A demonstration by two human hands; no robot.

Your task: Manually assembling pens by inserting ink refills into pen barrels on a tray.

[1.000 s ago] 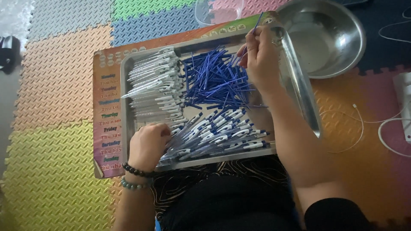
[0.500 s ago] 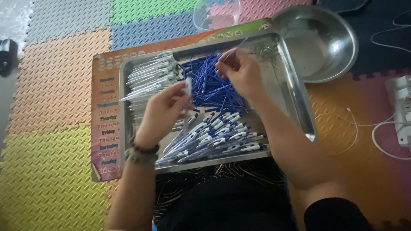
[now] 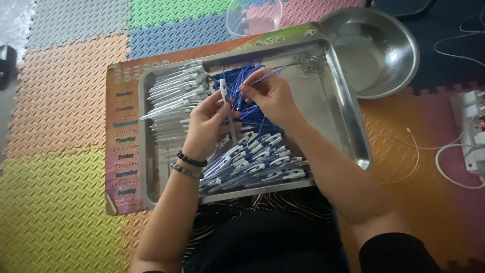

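From the head camera, the left hand (image 3: 206,124) is pinched shut on a white plastic pen barrel (image 3: 224,92), held upright over the rectangular stainless-steel tray (image 3: 348,121). The right hand (image 3: 270,93) is pinched on a thin blue ink refill (image 3: 268,76), its near end just beside the top of the barrel.

Both hands hang above the loose heap of blue refills (image 3: 237,81) in the tray's far middle. A stack of clear pen barrels (image 3: 174,93) lies along the tray's left side, and a row of assembled white-and-blue pens (image 3: 262,162) fills the near edge, partly hidden under the left wrist.

The tray rests on a printed cardboard sheet (image 3: 121,151) over coloured foam floor mats (image 3: 55,212). A round steel bowl (image 3: 384,50) touches the tray's far right corner, a clear plastic container (image 3: 252,15) sits beyond, and a white power strip (image 3: 472,131) with cables lies well to the right.
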